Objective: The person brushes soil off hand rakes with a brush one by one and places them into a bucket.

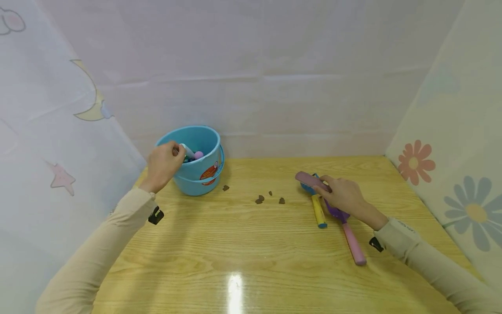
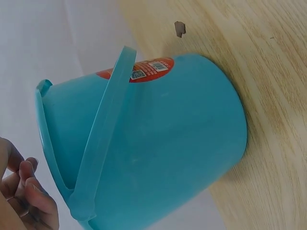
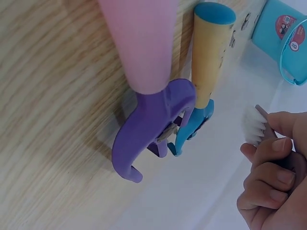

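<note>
My left hand (image 1: 161,165) is over the near left rim of a light-blue bucket (image 1: 191,187), its fingers bent inward. A pale stick-like piece (image 1: 188,151) slants from beside the fingertips into the bucket; I cannot tell whether the fingers pinch it. Inside the bucket also lies a pink ball-shaped thing (image 1: 198,155). At the right, my right hand (image 1: 347,197) grips a mauve brush (image 1: 310,179) with white bristles (image 3: 253,125). Below it on the table are a purple garden tool with a pink handle (image 1: 354,246) and a blue one with a yellow handle (image 1: 318,210).
Several small brown chips (image 1: 281,200) are scattered on the wooden table (image 1: 204,261) between the bucket and the tools. The bucket's handle (image 2: 103,129) hangs down along its side. White printed cloth (image 1: 251,109) rises behind the table and at both sides.
</note>
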Tool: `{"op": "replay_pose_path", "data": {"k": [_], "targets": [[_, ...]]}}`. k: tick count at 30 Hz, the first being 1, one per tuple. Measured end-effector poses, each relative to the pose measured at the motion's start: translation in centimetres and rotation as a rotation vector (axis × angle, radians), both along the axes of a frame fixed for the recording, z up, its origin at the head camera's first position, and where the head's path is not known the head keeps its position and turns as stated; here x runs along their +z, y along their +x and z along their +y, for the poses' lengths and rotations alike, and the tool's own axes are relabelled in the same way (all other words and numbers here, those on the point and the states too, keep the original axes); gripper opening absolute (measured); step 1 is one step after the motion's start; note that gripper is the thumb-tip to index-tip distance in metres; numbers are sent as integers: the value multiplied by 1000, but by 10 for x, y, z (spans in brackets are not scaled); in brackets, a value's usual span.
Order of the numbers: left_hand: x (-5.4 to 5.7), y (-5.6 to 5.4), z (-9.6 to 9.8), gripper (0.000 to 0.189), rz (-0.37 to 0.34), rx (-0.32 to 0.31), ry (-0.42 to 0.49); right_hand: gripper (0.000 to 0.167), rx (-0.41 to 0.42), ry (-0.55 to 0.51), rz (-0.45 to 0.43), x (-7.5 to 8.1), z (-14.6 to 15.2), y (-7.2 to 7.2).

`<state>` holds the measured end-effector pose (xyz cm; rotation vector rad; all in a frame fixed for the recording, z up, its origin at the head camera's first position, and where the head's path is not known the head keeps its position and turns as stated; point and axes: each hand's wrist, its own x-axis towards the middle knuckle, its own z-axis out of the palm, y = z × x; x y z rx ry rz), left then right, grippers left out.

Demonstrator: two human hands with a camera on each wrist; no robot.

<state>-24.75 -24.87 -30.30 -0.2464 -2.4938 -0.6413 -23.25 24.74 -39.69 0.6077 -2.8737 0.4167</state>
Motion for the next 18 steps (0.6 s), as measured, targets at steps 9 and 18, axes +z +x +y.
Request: {"op": "replay_pose_path", "data": {"k": [9, 18], "targets": [[-2, 3, 6, 26, -4, -40, 5, 47, 6, -42, -2, -3, 3, 0], [-5, 5, 12, 24, 18, -40, 2, 52, 18, -64, -58, -6, 10, -5]]}}
